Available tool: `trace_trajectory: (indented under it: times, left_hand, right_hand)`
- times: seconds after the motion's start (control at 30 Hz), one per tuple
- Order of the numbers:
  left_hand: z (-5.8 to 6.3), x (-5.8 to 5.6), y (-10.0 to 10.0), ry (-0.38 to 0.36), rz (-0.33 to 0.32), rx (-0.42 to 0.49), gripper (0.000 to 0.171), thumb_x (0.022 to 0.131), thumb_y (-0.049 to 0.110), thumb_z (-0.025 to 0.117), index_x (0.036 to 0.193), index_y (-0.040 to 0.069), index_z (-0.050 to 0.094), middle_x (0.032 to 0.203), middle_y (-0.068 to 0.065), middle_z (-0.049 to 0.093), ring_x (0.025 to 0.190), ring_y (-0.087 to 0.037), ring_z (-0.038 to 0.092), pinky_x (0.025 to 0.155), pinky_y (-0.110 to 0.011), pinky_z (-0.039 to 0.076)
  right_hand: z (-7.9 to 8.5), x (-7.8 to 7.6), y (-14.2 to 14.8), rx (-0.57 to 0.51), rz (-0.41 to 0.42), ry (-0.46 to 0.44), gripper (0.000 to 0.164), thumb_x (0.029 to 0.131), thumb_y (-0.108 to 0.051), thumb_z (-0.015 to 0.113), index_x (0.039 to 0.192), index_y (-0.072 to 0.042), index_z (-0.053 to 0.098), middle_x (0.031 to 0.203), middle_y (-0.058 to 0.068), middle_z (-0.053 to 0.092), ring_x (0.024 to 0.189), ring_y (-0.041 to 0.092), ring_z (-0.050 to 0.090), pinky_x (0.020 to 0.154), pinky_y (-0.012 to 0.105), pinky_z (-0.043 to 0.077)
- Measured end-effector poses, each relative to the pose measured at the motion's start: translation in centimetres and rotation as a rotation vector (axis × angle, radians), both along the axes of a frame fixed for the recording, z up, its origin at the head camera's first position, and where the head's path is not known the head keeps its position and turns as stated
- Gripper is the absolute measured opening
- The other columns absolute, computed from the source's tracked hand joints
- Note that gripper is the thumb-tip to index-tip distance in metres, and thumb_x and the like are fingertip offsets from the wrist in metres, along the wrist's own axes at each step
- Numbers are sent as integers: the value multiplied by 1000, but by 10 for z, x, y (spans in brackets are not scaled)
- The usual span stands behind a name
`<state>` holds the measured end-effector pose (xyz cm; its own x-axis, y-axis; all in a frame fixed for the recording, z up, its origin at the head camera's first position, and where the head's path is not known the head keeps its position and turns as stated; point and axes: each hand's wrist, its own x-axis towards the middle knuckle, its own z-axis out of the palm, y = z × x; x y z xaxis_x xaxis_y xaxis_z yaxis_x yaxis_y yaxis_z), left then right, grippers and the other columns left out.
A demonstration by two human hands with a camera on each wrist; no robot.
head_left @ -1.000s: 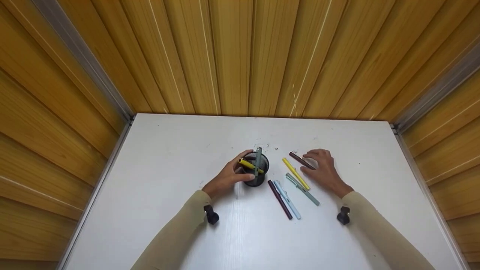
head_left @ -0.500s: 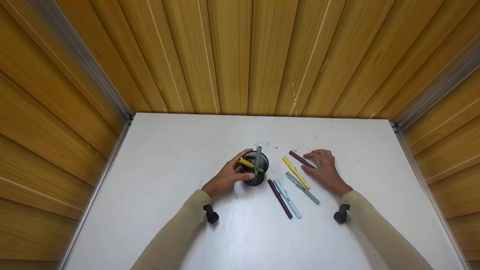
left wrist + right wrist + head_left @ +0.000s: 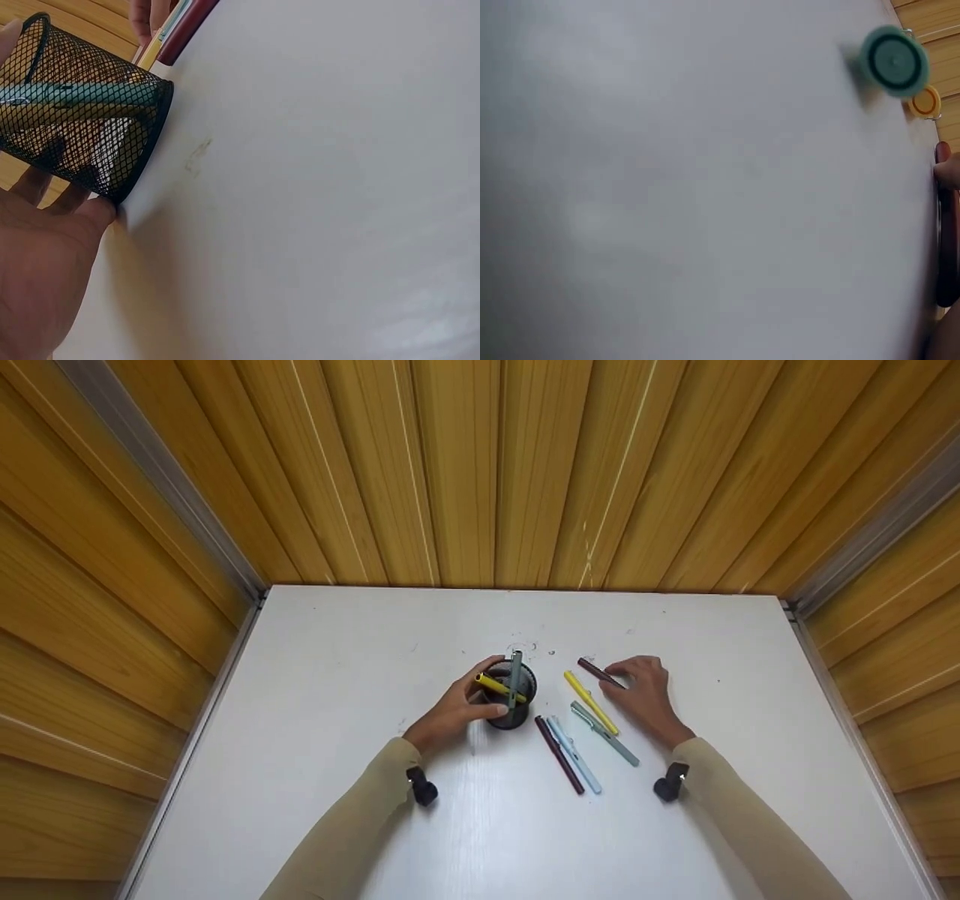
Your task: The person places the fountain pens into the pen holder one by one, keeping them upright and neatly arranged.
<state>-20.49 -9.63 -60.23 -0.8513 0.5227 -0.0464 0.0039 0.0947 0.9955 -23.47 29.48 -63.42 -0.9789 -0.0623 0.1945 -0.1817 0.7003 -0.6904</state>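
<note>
My left hand [image 3: 450,712] holds the black mesh pen cup [image 3: 508,724] from its left side, thumb at the front. Inside the cup lean a yellow pen [image 3: 491,685] and a grey-green pen [image 3: 516,675]. To the right, my right hand [image 3: 643,690] pinches the near end of a dark brown pen [image 3: 596,668], which lies at the table surface. The right wrist view catches only part of that brown pen [image 3: 946,247] and a fingertip at its edge. Through the mesh in the left wrist view, a teal pen [image 3: 82,93] shows.
Between the hands lie a yellow pen [image 3: 591,703], a grey-green pen [image 3: 606,735], a light blue pen [image 3: 574,756] and a dark maroon pen [image 3: 559,755]. Wood-panelled walls [image 3: 465,472] enclose the white table [image 3: 360,645] at back and sides.
My right wrist has shifted slightly left, and the thumb has closed in on the brown pen's near end. My left hand and the cup stay in place.
</note>
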Motion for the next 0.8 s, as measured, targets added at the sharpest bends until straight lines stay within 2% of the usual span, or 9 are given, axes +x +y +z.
trace_trajectory:
  times: [0.07, 0.3, 0.47, 0.63, 0.8]
  left_hand:
    - [0, 0, 0, -1, 2, -3, 85, 100, 32, 81, 171, 47, 36, 171, 1, 42, 166, -39, 25, 132, -64, 16]
    - [2, 0, 1, 12, -7, 18, 85, 101, 29, 79, 173, 39, 35, 173, -4, 41, 166, -39, 24, 132, -66, 13]
    - [1, 0, 2, 1, -2, 15, 85, 101, 31, 81, 171, 45, 36, 173, -4, 41, 166, -37, 24, 134, -60, 16]
    - [0, 0, 2, -4, 12, 8, 83, 101, 27, 80, 170, 47, 37, 170, 0, 43, 166, -36, 24, 134, -59, 17]
    - [-1, 0, 2, -2, 12, -4, 85, 101, 28, 80, 172, 43, 36, 171, 1, 43, 166, -38, 24, 133, -64, 14]
  right_hand:
    - [2, 0, -2, 10, -11, 4, 27, 98, -18, 86, 120, -4, 80, 119, 15, 71, 130, 36, 48, 116, 59, 27]
    - [11, 4, -7, 13, -48, -36, 30, 99, -17, 82, 124, -2, 78, 118, 17, 71, 119, 35, 53, 112, 57, 34]
    - [19, 5, -7, -43, -69, -41, 28, 99, -14, 80, 122, 2, 77, 115, 19, 70, 114, 33, 56, 101, 48, 43]
    - [28, 6, -6, -85, -70, -16, 24, 99, -11, 79, 119, 4, 78, 109, 19, 70, 111, 32, 57, 93, 41, 43]
    - [40, 11, -6, -106, -86, -16, 23, 99, -11, 81, 119, 1, 78, 109, 17, 72, 114, 33, 56, 97, 44, 42]
